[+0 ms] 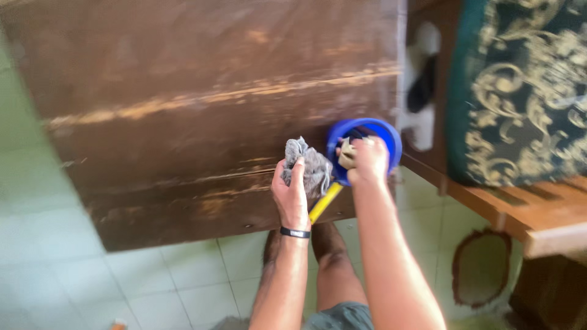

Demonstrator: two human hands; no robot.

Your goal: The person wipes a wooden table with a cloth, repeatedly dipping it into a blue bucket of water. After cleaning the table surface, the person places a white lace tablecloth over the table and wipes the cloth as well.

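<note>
My left hand grips a crumpled grey cloth held just above the near edge of a worn brown wooden table. A black band sits on that wrist. My right hand reaches into a round blue container that stands at the table's right near corner, fingers closed around a small pale object inside it. A yellow strip pokes out below the cloth, between the two hands; what it belongs to is hidden.
A wooden bench with a dark green, gold-patterned cushion stands at the right. Pale green floor tiles lie below. My bare knees are under the table edge. A brown oval object sits on the floor at right.
</note>
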